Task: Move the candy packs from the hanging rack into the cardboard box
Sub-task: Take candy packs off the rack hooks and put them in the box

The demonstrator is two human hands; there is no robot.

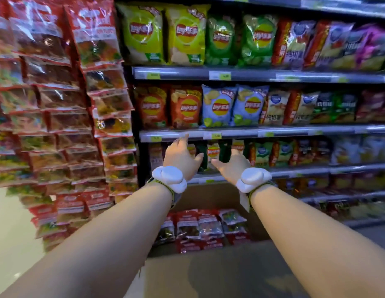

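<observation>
Both arms stretched forward over the cardboard box (211,196). Left hand (183,157) and right hand (232,166) both spread-fingered, palms down, holding nothing. Candy packs in box (206,229) lie directly below and between the wrists, well apart from either hand. Hanging rack (58,108) at far left, full of red-topped packs, not touched. Chip shelves (262,132) behind the hands.
</observation>
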